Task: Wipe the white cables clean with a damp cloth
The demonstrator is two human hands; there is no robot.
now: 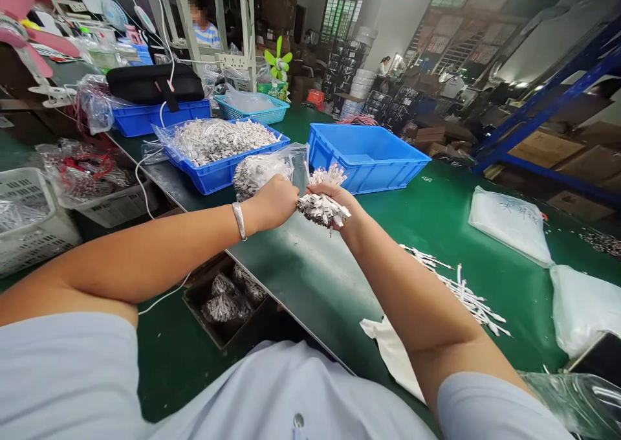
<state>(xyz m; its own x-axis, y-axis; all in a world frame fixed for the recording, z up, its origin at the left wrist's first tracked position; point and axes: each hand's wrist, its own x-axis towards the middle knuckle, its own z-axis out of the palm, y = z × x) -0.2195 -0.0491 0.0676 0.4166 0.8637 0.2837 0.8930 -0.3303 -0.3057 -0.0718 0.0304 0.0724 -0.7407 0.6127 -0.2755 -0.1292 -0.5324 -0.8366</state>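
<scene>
My right hand [342,207] is closed around a thick bundle of short white cables [320,210], whose ends stick out on both sides of the fingers. Right beside it, my left hand [274,204] is closed in a pinch on a clear plastic bag [299,165]. A silver bracelet circles the left wrist. Just behind the left hand lies a bagged bunch of similar cables [257,171]; whether it is in the same bag, I cannot tell. Several loose white cables [466,291] are spread on the green table [301,265] beyond my right forearm.
A blue bin [369,158] stands behind my hands. To its left, a blue tray [213,178] is heaped with cables. White plastic packs [509,223] lie at the right, and a white cloth [392,349] near the front edge. Below the table is a carton [213,323] of bagged cables.
</scene>
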